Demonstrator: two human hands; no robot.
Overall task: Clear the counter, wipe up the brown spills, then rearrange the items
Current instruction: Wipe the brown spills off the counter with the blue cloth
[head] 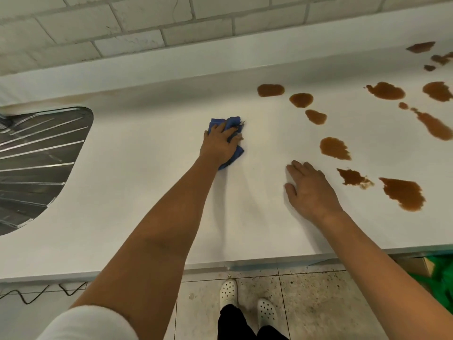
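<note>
My left hand (219,144) presses a crumpled blue cloth (234,123) flat onto the white counter (137,182), near its middle. My right hand (310,192) lies palm down on the counter to the right of it, fingers spread, holding nothing. Several brown spills spread over the right half of the counter: one (270,90) near the back, one (334,148) just beyond my right hand, one (404,196) to its right, and others (387,90) further back right. The cloth lies left of all the spills and touches none of them.
A steel sink drainboard (36,163) is set into the counter at the left. A white brick wall (137,33) runs behind. Below the counter's front edge are floor tiles, my white shoes (229,293), a black cable (49,293) and something green (441,276) at the right.
</note>
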